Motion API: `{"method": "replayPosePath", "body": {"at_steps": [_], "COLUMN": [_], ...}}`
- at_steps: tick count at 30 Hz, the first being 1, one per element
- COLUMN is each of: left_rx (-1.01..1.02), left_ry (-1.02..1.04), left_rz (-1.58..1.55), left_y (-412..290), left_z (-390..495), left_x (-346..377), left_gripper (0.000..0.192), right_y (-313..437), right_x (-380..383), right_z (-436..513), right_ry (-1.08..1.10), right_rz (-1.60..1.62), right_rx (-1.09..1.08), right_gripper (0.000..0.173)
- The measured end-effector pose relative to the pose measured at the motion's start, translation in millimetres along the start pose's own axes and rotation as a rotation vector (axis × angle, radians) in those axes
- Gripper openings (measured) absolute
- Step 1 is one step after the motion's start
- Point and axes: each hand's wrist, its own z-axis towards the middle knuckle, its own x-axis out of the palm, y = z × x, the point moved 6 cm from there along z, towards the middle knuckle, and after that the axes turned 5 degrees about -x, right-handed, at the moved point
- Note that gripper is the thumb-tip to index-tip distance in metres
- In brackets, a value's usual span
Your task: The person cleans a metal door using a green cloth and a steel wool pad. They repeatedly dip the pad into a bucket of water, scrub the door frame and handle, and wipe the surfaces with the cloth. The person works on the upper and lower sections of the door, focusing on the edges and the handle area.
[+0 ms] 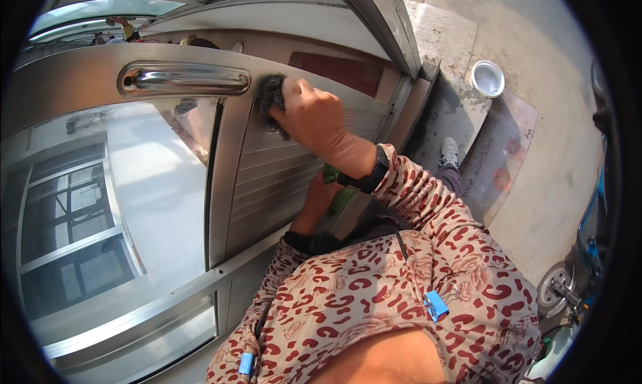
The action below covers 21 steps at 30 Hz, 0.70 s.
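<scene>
My right hand (pixel 313 115) is closed on a dark steel wool scrubber (pixel 273 102), which lies against the metal frame of a sliding door (pixel 105 63). Just left of the scrubber is the door's chrome recessed handle (pixel 188 79). Below my right wrist, partly hidden by it, my left hand (pixel 321 191) is at a green cloth or similar green thing (pixel 341 198) near the ribbed metal panel (pixel 281 168). How its fingers lie does not show clearly. A glass pane (pixel 165 208) fills the left part of the door and reflects a window.
A white bucket (pixel 488 79) stands on the ground at the upper right, near a concrete step (pixel 446 113) and a printed mat (pixel 501 153). A wheeled vehicle (pixel 556 288) is at the right edge. A dark red mat (pixel 336 73) lies beyond the door.
</scene>
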Motion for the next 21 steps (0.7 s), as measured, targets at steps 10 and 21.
{"method": "replayPosePath", "body": {"at_steps": [10, 21], "left_rx": [-0.192, -0.261], "left_ry": [0.038, -0.107], "left_rz": [-0.180, -0.229], "left_y": [25, 24], "left_z": [-8, -25], "left_x": [-3, -12], "left_gripper": [0.042, 0.049], "right_y": [-65, -111], "right_x": [44, 45], "right_z": [-49, -75], "right_ry": [0.262, 0.188], "right_rz": [-0.050, 0.141], "right_rx": [0.275, 0.575], "right_gripper": [0.036, 0.028]}}
